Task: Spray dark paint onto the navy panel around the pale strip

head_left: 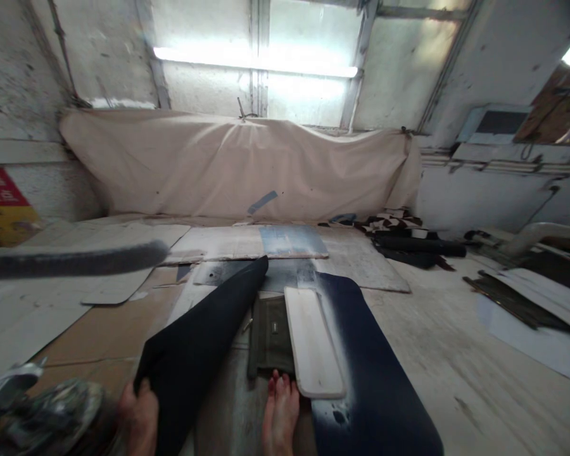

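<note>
Over the pale bench point(456, 323), a black sheet point(199, 335) is slanting away from the left hand point(142, 415), whose grip is pinching its edge. The right hand point(281, 411), fingers outstretched, is touching an olive fabric piece point(272, 332); a white board point(313, 348) is lying alongside.

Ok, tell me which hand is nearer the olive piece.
Right. The right hand has its fingertips at the lower edge of the olive piece; the left hand is farther left, gripping the black sheet.
</note>
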### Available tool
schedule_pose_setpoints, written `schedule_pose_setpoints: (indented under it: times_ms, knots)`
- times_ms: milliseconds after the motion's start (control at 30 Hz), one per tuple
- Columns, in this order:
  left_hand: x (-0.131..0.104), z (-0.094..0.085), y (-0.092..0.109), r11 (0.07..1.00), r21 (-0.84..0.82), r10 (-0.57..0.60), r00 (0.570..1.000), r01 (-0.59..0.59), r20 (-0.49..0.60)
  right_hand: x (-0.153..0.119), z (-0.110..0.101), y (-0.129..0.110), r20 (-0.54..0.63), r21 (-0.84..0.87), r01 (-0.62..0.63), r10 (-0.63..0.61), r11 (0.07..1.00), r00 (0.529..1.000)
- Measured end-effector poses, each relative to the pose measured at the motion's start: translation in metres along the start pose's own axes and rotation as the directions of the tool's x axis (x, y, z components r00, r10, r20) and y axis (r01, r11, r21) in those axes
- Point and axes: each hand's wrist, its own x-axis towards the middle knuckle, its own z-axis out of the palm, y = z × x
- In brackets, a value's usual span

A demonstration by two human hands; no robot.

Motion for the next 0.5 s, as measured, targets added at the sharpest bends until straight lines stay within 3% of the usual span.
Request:
schedule_pose_setpoints:
  times_ms: [100,133,200,233,300,333,367,400,433,467,500]
  knots:
    - [-0.009,-0.001,0.008,0.982,0.092,0.161,0.987,-0.163,0.028,-0.004,0.014,-0.017,-0.035,-0.098,-0.006,0.003,0.995,0.999]
    - [-0.015,0.0,0.014,0.955,0.133,0.266,0.964,-0.263,-0.006,-0.005,0.019,-0.023,-0.057,-0.136,0.002,-0.01,0.991,0.998]
    - [-0.032,0.004,0.027,0.875,0.2,0.471,0.87,-0.44,-0.146,-0.006,0.027,-0.031,-0.08,-0.174,0.035,-0.049,0.984,0.996]
    - [-0.045,0.007,0.033,0.832,0.197,0.553,0.807,-0.519,-0.207,-0.005,0.03,-0.033,-0.079,-0.166,0.057,-0.071,0.984,0.994]
    - [-0.076,0.016,0.041,0.676,0.083,0.732,0.655,-0.732,-0.187,0.0,0.031,-0.036,-0.076,-0.156,0.105,-0.118,0.982,0.99]
    - [-0.093,0.021,0.042,0.553,-0.031,0.826,0.552,-0.833,-0.114,0.004,0.03,-0.036,-0.069,-0.188,0.128,-0.143,0.974,0.987]
    - [-0.11,0.027,0.042,0.411,-0.174,0.906,0.422,-0.895,-0.031,0.009,0.027,-0.036,-0.055,-0.241,0.149,-0.167,0.959,0.984]
    - [-0.126,0.032,0.039,0.316,-0.301,0.944,0.33,-0.9,0.004,0.014,0.024,-0.036,-0.038,-0.306,0.167,-0.187,0.937,0.982]
    - [-0.137,0.036,0.034,0.318,-0.374,0.944,0.329,-0.871,0.037,0.019,0.02,-0.035,-0.019,-0.364,0.183,-0.203,0.913,0.979]
    - [-0.144,0.039,0.029,0.371,-0.4,0.924,0.376,-0.838,0.07,0.023,0.016,-0.035,-0.002,-0.404,0.195,-0.213,0.894,0.977]
    - [-0.146,0.041,0.023,0.464,-0.388,0.881,0.462,-0.796,0.106,0.027,0.013,-0.034,0.013,-0.421,0.207,-0.222,0.883,0.975]
